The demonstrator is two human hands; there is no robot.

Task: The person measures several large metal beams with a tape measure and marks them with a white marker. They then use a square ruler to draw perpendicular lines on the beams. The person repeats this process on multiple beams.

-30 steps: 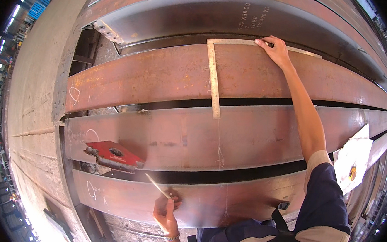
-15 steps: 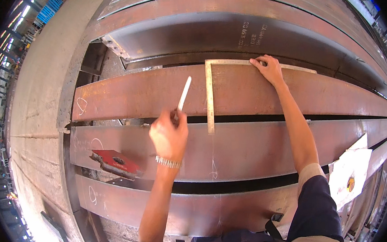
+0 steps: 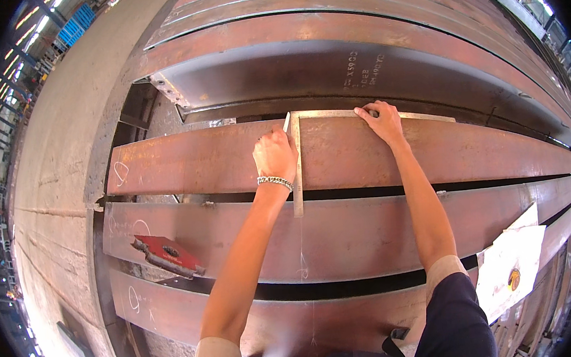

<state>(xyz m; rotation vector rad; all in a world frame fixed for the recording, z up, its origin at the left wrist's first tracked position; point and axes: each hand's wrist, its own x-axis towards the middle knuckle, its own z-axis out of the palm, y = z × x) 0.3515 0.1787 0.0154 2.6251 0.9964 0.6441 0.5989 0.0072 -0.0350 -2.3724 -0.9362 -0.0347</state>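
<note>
An L-shaped steel square (image 3: 297, 171) lies on a rust-brown steel beam (image 3: 197, 162). One of its arms runs along the beam's far edge; the other crosses toward me, over a dark gap and onto the nearer beam (image 3: 370, 229). My right hand (image 3: 383, 122) is closed on the arm at the far edge. My left hand (image 3: 275, 156), a chain bracelet at its wrist, grips a slim white marking stick (image 3: 287, 122). The stick's tip is up by the square's outer corner; whether it touches the steel, I cannot tell. A thin pale line crosses the nearer beams below the square.
On the nearer beam at left lies a flat red piece (image 3: 170, 252) with a hole and ragged dark edges. A white sheet (image 3: 500, 265) with a small round yellow thing (image 3: 513, 280) rests at right. Beyond stands a deep steel beam (image 3: 264, 73). Dark gaps separate the beams.
My left hand has moved away from me and to the right, bringing the white stick to the square's corner. The right hand stays on the square. The whole view has shifted slightly.
</note>
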